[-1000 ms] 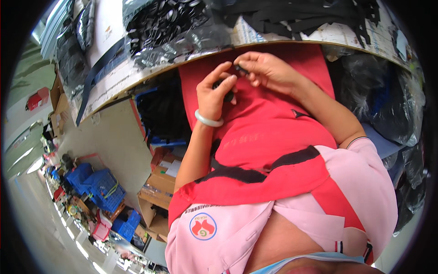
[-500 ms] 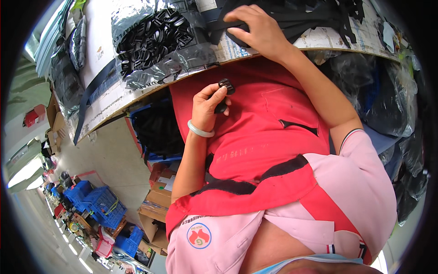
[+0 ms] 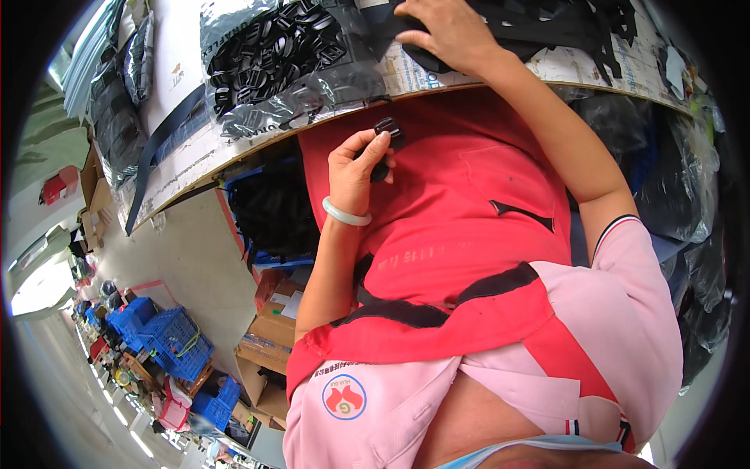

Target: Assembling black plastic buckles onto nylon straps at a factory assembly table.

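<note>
My left hand is closed around a small black plastic buckle, holding it up between thumb and forefinger in front of the red apron. Something else dark shows under the curled fingers, too hidden to name. Over the worktable, my right hand reaches out to a heap of black webbing straps. Its thumb and forefinger are spread, with nothing seen between them; the other fingers are partly out of sight. To the left lies an opened clear plastic bag full of black buckles.
A dark strap hangs over the table's edge beside a bag of black pieces. Below the table stand a blue crate with black items and cardboard boxes. Plastic-wrapped bundles sit at the right.
My right hand has moved slightly up and farther over the straps, its thumb and forefinger still apart. The left hand keeps its hold on the buckle, raised slightly in the picture.
</note>
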Action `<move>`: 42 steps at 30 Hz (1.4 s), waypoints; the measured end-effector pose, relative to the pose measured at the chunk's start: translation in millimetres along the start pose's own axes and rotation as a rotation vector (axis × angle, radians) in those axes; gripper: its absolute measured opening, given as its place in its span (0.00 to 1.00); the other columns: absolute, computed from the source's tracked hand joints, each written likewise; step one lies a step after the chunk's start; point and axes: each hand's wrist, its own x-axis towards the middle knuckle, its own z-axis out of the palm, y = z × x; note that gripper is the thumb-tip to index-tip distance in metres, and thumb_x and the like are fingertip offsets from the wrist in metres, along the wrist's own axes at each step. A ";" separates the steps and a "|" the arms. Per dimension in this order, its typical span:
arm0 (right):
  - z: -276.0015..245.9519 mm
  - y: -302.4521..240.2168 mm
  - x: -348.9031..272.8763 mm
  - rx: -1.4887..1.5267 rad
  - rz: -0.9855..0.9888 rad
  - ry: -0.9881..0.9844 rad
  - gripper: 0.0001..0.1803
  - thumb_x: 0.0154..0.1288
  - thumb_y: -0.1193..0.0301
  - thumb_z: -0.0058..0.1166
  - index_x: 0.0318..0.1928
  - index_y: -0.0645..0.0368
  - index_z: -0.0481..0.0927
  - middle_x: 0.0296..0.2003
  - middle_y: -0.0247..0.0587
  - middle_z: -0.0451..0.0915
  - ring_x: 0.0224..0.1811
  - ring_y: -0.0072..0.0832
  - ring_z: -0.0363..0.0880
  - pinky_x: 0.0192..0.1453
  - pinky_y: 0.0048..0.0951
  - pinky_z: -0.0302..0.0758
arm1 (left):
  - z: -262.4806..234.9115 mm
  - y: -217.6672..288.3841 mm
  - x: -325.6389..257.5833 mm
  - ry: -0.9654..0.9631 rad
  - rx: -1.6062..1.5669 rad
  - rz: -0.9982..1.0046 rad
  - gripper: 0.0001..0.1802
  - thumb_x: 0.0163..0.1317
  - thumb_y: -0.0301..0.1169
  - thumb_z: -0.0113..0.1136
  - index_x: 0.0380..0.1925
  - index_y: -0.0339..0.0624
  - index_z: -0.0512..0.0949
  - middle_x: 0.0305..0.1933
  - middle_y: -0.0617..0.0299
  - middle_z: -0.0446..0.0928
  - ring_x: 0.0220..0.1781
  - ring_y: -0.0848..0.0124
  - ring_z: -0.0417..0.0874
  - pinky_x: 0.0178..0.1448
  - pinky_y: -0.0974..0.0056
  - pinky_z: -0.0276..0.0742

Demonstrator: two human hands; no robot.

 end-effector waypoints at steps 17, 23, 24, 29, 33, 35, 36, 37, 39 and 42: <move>-27.3 -87.6 -72.1 1.255 0.863 -0.551 0.07 0.64 0.70 0.56 0.35 0.62 0.77 0.21 0.27 0.75 0.21 0.10 0.70 0.22 0.14 0.63 | 3.0 4.2 -5.9 0.136 0.115 0.222 0.07 0.62 0.25 0.62 0.37 0.32 0.81 0.25 0.63 0.78 0.21 0.78 0.76 0.23 0.74 0.71; -25.5 -87.8 -67.2 1.372 0.964 -0.600 0.08 0.64 0.68 0.56 0.35 0.61 0.77 0.22 0.32 0.78 0.20 0.14 0.74 0.21 0.16 0.68 | 3.2 2.4 -6.5 0.188 0.326 0.424 0.05 0.58 0.21 0.65 0.34 0.33 0.81 0.24 0.69 0.75 0.23 0.82 0.73 0.27 0.77 0.67; -24.7 -88.0 -67.9 1.372 0.963 -0.602 0.08 0.64 0.68 0.56 0.35 0.61 0.77 0.22 0.32 0.78 0.20 0.14 0.74 0.21 0.16 0.68 | 1.6 0.5 -4.8 0.191 0.405 0.543 0.05 0.57 0.20 0.65 0.34 0.33 0.81 0.24 0.68 0.75 0.24 0.82 0.73 0.28 0.76 0.67; -18.1 -90.3 -75.7 1.508 1.056 -0.597 0.09 0.65 0.66 0.55 0.36 0.60 0.76 0.22 0.34 0.77 0.16 0.16 0.73 0.18 0.17 0.69 | 0.1 -1.2 -4.9 0.212 0.461 0.621 0.05 0.56 0.19 0.65 0.33 0.33 0.81 0.25 0.67 0.74 0.25 0.81 0.72 0.30 0.75 0.67; -16.0 -93.9 -78.6 1.532 1.078 -0.537 0.09 0.66 0.66 0.55 0.36 0.59 0.75 0.21 0.34 0.77 0.15 0.16 0.72 0.17 0.17 0.69 | -2.0 -3.2 -4.6 0.221 0.485 0.621 0.06 0.55 0.19 0.65 0.33 0.33 0.81 0.25 0.64 0.75 0.26 0.78 0.74 0.31 0.74 0.68; -14.0 -97.1 -78.3 1.629 1.069 -0.468 0.10 0.66 0.66 0.55 0.37 0.59 0.75 0.22 0.34 0.77 0.15 0.16 0.72 0.17 0.17 0.69 | -2.3 -4.1 -3.4 0.225 0.533 0.661 0.07 0.54 0.19 0.66 0.33 0.33 0.81 0.25 0.62 0.76 0.26 0.76 0.75 0.32 0.73 0.69; -12.5 -97.5 -78.3 1.630 1.071 -0.466 0.10 0.66 0.66 0.55 0.37 0.59 0.75 0.22 0.34 0.77 0.15 0.16 0.72 0.17 0.17 0.69 | -1.0 -4.6 -2.1 0.238 0.578 0.705 0.07 0.53 0.19 0.66 0.34 0.34 0.81 0.26 0.61 0.76 0.27 0.74 0.76 0.32 0.72 0.70; -10.8 -97.7 -78.0 1.618 1.049 -0.437 0.10 0.66 0.65 0.56 0.37 0.59 0.75 0.22 0.34 0.77 0.15 0.16 0.72 0.18 0.16 0.69 | 0.0 -5.2 -0.7 0.251 0.622 0.750 0.08 0.53 0.19 0.66 0.34 0.34 0.81 0.26 0.59 0.77 0.28 0.72 0.78 0.33 0.71 0.71; -8.4 -96.6 -78.6 1.605 1.028 -0.411 0.10 0.66 0.65 0.56 0.37 0.59 0.75 0.22 0.33 0.77 0.15 0.15 0.72 0.18 0.16 0.68 | -3.6 -6.8 2.6 0.251 0.649 0.761 0.08 0.53 0.19 0.66 0.34 0.34 0.81 0.27 0.58 0.78 0.28 0.71 0.78 0.33 0.71 0.72; -7.5 -95.6 -79.6 1.596 1.019 -0.454 0.11 0.66 0.65 0.57 0.37 0.59 0.76 0.22 0.33 0.77 0.16 0.15 0.71 0.18 0.15 0.67 | -4.8 -7.1 0.5 0.239 0.691 0.775 0.08 0.53 0.18 0.66 0.34 0.34 0.81 0.28 0.57 0.78 0.28 0.70 0.79 0.34 0.71 0.72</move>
